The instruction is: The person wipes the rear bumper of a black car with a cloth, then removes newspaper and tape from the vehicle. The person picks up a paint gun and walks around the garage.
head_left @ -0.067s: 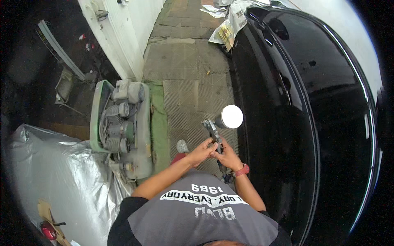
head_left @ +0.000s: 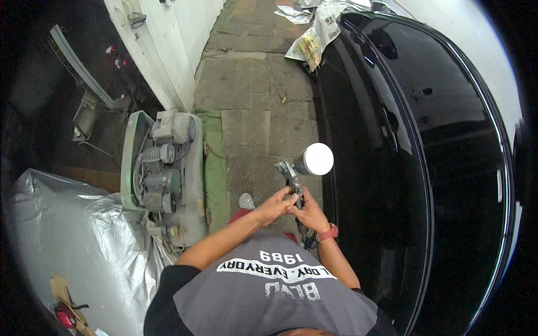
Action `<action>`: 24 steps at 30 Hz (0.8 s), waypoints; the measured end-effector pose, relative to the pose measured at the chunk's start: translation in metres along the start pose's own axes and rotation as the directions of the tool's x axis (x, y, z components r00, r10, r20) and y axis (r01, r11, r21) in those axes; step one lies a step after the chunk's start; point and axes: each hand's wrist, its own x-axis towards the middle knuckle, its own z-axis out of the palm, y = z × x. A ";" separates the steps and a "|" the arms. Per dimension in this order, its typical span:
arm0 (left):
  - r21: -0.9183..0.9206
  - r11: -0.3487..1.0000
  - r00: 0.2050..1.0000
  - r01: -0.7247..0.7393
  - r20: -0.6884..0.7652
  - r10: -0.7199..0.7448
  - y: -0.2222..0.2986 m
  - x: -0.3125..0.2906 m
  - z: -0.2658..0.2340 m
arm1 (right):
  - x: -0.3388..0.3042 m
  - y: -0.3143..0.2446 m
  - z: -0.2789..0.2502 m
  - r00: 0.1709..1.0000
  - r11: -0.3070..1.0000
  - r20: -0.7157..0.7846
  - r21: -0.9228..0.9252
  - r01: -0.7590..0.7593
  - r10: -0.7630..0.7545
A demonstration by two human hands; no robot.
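Note:
A spray gun (head_left: 290,175) with a white-topped paint cup (head_left: 318,159) on its side is held in front of my body. My right hand (head_left: 311,214), with a red watch at the wrist, is closed round the gun's handle. Against the rear of the gun, my left hand (head_left: 276,207) has its fingers closed on it, touching the right hand's fingers. Just right of the cup is the side of a glossy black car (head_left: 370,185). Part of the handle is hidden by the fingers.
To the left stands a dusty air compressor (head_left: 162,168) on green cloth (head_left: 213,162). Silver sheeting (head_left: 73,235) covers something at the lower left. Newspaper (head_left: 308,47) masks the car's far end. A white wall panel (head_left: 168,50) borders the tiled floor (head_left: 246,129).
The view shifts very slightly. Both hands keep their hold on the spray gun, with hardly any visible motion.

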 end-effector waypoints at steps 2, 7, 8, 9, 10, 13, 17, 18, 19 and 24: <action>-0.014 1.000 0.995 0.025 0.096 -0.024 0.035 0.050 -0.030 | 0.060 -0.018 -0.020 0.999 0.999 -0.006 0.009 -0.038 0.038; -0.129 0.990 0.987 0.062 0.152 -0.042 0.126 0.162 -0.085 | 0.230 -0.038 -0.065 0.987 0.995 -0.122 -0.005 0.104 -0.104; -0.117 0.984 0.958 0.138 0.267 -0.102 0.149 0.188 -0.104 | 0.259 -0.036 -0.076 0.997 1.000 -0.071 0.002 0.012 -0.012; -0.087 0.984 0.954 0.154 0.273 -0.125 0.171 0.212 -0.121 | 0.293 -0.033 -0.083 0.997 0.999 -0.071 -0.026 -0.021 0.019; -0.060 0.984 0.950 0.169 0.276 -0.147 0.192 0.235 -0.139 | 0.327 -0.028 -0.090 0.996 0.998 -0.073 -0.048 -0.047 0.044; 0.274 0.939 0.931 0.208 0.240 -0.276 0.260 0.305 -0.197 | 0.439 -0.028 -0.099 0.933 0.958 -0.254 -0.197 0.209 -0.256; 0.625 0.776 0.932 -0.089 0.328 -0.157 0.372 0.404 -0.302 | 0.595 -0.024 -0.151 0.958 0.996 -0.273 -0.003 0.088 -0.086; 0.656 0.747 0.962 -0.112 0.260 -0.085 0.383 0.434 -0.345 | 0.637 -0.010 -0.165 0.943 0.984 -0.303 0.070 0.163 -0.135; 0.709 0.694 0.979 0.128 0.020 -0.201 0.384 0.457 -0.411 | 0.684 -0.023 -0.175 0.970 0.987 -0.230 0.118 0.109 -0.079; 0.577 0.671 0.659 0.466 -0.732 0.172 0.366 0.440 -0.610 | 0.864 -0.081 -0.229 0.990 0.994 -0.120 0.094 -0.059 0.070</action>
